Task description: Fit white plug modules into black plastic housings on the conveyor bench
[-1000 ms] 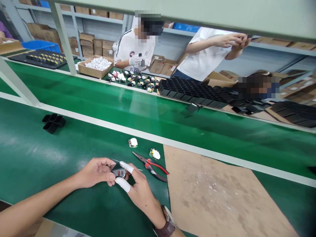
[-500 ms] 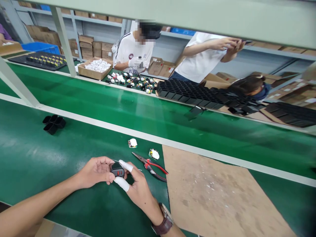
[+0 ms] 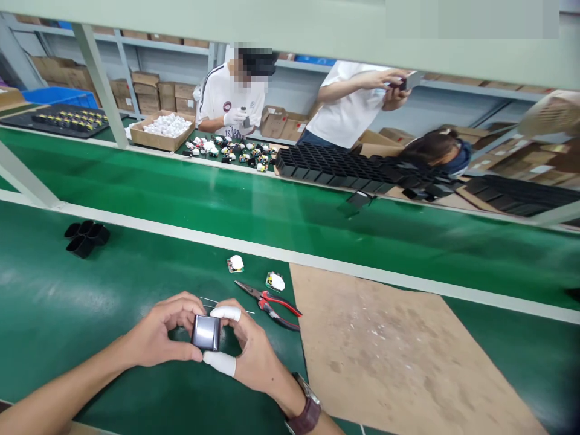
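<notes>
Both of my hands hold a small dark charger housing [image 3: 206,333] just above the green bench mat [image 3: 67,302]. My left hand [image 3: 161,331] pinches its left side with thumb and fingers. My right hand [image 3: 247,353], with white finger cots on thumb and forefinger and a brown watch on the wrist, grips its right side. The housing shows a plain glossy face toward me. Red-handled pliers [image 3: 272,304] lie just beyond my right hand.
Two small white circuit parts [image 3: 235,263] [image 3: 275,281] lie by the pliers. A brown board [image 3: 399,350] covers the bench at right. Black housings [image 3: 84,237] cluster at left. Across the green conveyor [image 3: 272,205] are black trays [image 3: 344,169], a box of white parts [image 3: 165,130] and three people.
The housing has been turned in my hands: its face with red ports no longer shows, and a plain glossy side faces me. My view has shifted slightly right.
</notes>
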Available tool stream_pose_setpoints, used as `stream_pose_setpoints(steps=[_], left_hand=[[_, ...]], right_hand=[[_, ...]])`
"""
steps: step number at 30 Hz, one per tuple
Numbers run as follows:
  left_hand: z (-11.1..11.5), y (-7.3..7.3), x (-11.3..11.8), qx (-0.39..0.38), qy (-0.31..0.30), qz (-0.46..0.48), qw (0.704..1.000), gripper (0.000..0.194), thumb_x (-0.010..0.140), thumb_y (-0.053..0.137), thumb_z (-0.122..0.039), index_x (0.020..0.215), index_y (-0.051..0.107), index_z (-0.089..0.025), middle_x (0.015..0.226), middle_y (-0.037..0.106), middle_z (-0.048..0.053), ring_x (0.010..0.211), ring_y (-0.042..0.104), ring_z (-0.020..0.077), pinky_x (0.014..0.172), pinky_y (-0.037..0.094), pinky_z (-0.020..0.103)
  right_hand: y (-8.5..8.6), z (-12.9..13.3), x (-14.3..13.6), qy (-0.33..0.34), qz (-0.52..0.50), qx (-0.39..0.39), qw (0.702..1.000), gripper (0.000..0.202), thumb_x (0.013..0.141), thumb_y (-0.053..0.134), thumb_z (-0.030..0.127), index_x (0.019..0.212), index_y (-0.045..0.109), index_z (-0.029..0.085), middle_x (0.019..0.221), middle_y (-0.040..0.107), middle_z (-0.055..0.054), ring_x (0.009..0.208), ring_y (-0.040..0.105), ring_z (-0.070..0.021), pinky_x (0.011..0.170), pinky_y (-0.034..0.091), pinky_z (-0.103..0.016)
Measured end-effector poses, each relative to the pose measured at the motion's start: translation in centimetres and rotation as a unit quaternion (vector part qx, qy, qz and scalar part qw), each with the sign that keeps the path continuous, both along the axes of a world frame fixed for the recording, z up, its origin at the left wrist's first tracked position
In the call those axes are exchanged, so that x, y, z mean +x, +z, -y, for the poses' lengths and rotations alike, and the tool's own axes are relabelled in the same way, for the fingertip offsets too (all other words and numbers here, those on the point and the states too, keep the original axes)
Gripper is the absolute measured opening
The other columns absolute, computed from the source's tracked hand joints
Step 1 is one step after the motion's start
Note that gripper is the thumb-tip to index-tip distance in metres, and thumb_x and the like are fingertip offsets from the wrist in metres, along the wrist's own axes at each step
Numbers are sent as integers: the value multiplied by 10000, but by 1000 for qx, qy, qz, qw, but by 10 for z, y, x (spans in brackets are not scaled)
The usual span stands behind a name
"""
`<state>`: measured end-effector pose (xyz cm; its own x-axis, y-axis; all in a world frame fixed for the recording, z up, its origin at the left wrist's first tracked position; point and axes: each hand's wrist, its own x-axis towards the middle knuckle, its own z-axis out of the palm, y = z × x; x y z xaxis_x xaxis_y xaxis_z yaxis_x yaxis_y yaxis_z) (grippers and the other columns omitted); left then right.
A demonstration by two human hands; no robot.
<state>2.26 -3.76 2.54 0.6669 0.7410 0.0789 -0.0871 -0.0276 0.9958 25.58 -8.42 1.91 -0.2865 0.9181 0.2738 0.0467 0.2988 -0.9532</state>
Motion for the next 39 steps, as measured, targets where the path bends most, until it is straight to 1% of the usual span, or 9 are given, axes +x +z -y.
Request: stream_pose_setpoints(steps=[3,7,10,13,15,19,27,31,39], left_hand=[[1,-1,-2,9,-5,-40,999,406,826,910,-275,1180,725,-201,1143,618,84,848,625,158,781,549,287],[0,-2,1,-3,8,-39,999,394,825,912,-280,1170,740,-201,1124,616,72,804,596,132,732,514,257],[-2,-5,7,-73,43,-11,996,395,814,923,-338,1112,726,-170,1082,643,73,775,632,131,693,538,250],[-4,-10,11,-144,61,11,988,450,803,925,-444,1040,689,-142,898,694,54,677,667,138,625,569,252],[-5,-13,12,-162,64,14,985,501,795,918,-508,1017,673,-132,804,715,48,625,686,149,593,586,257],[-5,-16,11,-158,73,8,985,539,794,900,-569,976,658,-123,714,743,55,581,712,159,573,590,245],[-7,-16,11,-148,76,-12,986,572,811,859,-629,967,658,-116,710,767,73,557,717,152,567,587,235],[-8,-18,12,-148,74,-21,986,582,816,842,-651,954,658,-116,683,768,72,529,710,146,559,579,228],[-8,-20,13,-150,68,-40,985,599,836,793,-699,939,663,-124,655,764,72,497,704,157,532,572,236]], right_hand=[[3,0,1,15,-13,-28,999,480,836,870,457,1196,618,264,1083,578,-34,909,614,-175,808,566,-320],[3,-2,2,16,-12,-62,998,493,805,892,505,1154,647,258,1067,583,-27,919,610,-180,827,570,-329],[-4,-5,2,12,-59,-97,993,540,804,893,525,1205,652,255,1040,623,-23,912,644,-183,853,587,-353],[-15,-7,-1,13,-108,-122,986,637,788,914,513,1305,635,268,992,674,-8,857,674,-177,836,601,-369],[-21,-7,-3,13,-114,-133,984,687,763,936,499,1335,629,273,975,699,-4,830,683,-174,826,604,-376],[-24,-6,-6,3,-102,-146,984,664,750,940,510,1297,660,257,943,714,-4,823,690,-178,816,605,-376],[-27,-7,-6,-2,-91,-144,985,649,766,925,516,1298,668,248,904,699,2,810,672,-169,784,584,-343],[-29,-6,-5,-20,-79,-148,986,648,760,925,527,1296,684,253,912,676,3,785,645,-158,768,569,-329],[-24,-5,-3,-35,-43,-170,984,634,784,884,577,1266,691,214,899,677,-15,775,618,-168,784,580,-364]])
